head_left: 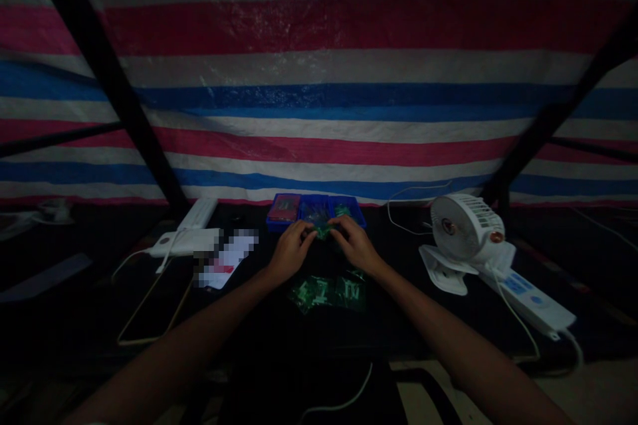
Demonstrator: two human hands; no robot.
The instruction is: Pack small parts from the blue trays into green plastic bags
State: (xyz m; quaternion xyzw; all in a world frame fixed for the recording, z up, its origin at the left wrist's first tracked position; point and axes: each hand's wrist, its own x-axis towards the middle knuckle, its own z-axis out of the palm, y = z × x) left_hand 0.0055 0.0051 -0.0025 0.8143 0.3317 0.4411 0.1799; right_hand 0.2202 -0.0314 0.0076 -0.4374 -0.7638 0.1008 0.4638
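Observation:
Both hands meet at a small green plastic packet (323,232) just in front of a blue divided tray (315,198). My left hand (290,249) pinches its left side, and my right hand (356,244) pinches its right side. The tray's left compartment holds a reddish stack (284,207). Clear plastic lies in its middle compartment, and green pieces (343,210) are in the right one. Closer to me, several green packets with whitish markings (321,292) lie on the dark table. The dim light hides what is inside the held packet.
A white fan (461,229) and a power strip (535,305) stand at right. At left lie a phone-like frame (154,305), a white power bank (184,242) with cables and a partly blurred card (229,262). Behind hangs a striped sheet (319,106) between dark posts.

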